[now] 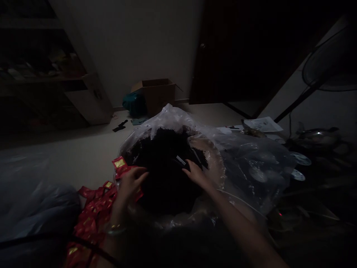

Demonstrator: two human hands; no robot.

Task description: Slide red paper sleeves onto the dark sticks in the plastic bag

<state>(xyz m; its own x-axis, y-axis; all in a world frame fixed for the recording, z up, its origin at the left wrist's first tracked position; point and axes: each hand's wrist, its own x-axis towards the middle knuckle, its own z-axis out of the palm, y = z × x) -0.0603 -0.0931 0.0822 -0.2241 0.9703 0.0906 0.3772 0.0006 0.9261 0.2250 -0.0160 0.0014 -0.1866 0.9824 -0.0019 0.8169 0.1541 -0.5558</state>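
Observation:
A plastic-lined round container [220, 163] in front of me holds a heap of loose black, leaf-like material [167, 149]. Over its left side, my left hand [132, 182] has its fingers curled around small red packets [120, 165] with gold labels; red shows above and below the fingers. My right hand [195, 174] reaches in from the right. Its thumb and fingertips close at the edge of a dark object with a white strip [180, 160], lying over the heap. The object's full shape is lost in the dark.
Many red packets [92, 212] lie piled at the lower left, beside a plastic-covered bundle [39, 208]. Clear plastic sheeting [251, 167] spreads to the right. An open cardboard box [158, 95] and a teal bag [134, 104] stand by the wall. A fan [331, 59] is at right.

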